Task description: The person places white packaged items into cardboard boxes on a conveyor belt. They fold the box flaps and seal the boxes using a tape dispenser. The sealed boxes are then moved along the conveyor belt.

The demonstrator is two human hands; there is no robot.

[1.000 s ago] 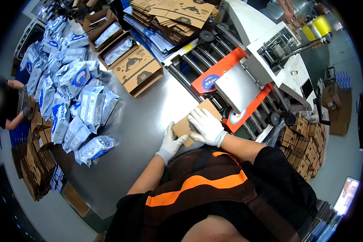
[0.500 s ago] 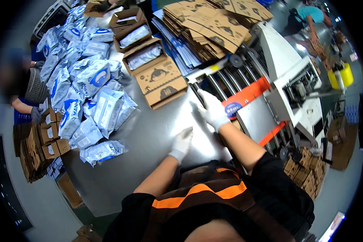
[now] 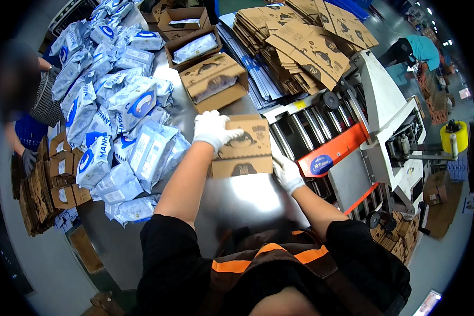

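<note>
A closed brown cardboard box with dark printed drawings lies on the metal table in front of me. My left hand, in a white glove, rests with spread fingers on its far left corner and top. Against its right side is my right hand, also white-gloved, its fingers along the edge. The box sits between both hands. Just beyond it stands another box with a front flap folded out and a pale pack partly showing inside.
Heaped blue-and-white packs cover the table's left. Open boxes stand farther back beside stacked flat cardboard. On the right is a roller machine with an orange bar. A co-worker's gloved hand shows at far left.
Both hands have come onto the closed box, which has moved toward me, apart from the row of boxes. My left hand has moved forward and left from the bare table.
</note>
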